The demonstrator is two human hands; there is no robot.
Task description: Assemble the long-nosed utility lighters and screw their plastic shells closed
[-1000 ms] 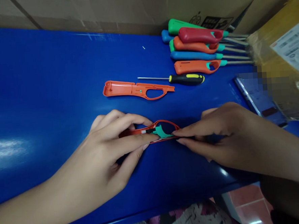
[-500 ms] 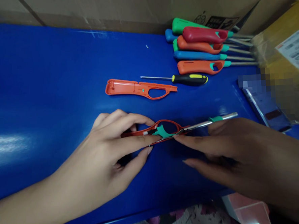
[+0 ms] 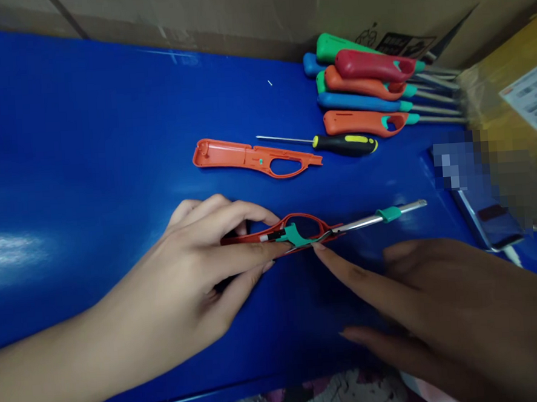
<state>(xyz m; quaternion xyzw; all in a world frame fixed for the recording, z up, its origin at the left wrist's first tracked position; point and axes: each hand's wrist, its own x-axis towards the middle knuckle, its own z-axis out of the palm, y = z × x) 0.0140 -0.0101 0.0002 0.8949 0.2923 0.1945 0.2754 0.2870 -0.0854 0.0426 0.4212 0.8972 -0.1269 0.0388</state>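
My left hand (image 3: 203,259) is closed around an opened orange gas lighter (image 3: 322,227), its fingers on both edges of the handle shell. The shell's inside faces up and shows a green trigger (image 3: 294,234). A metal tube (image 3: 365,222) with a green collar (image 3: 391,214) sticks out to the right. The index fingertip of my right hand (image 3: 420,295) touches the shell's lower edge beside the trigger; its thumb is apart and it grips nothing. The handle's left end is hidden under my left hand. Beyond lies the other orange half shell (image 3: 229,155), inside up.
A black and yellow screwdriver (image 3: 344,143) lies behind the half shell. Several assembled lighters (image 3: 364,121) are piled at the back right. A phone (image 3: 492,211) and a plastic-wrapped package (image 3: 493,78) are at the right. Cardboard (image 3: 221,22) borders the blue table (image 3: 87,145) behind.
My right hand has shifted down and its thumb has spread away from the index finger, uncovering the metal tube and collar. My left hand keeps its hold. The view has shifted slightly.
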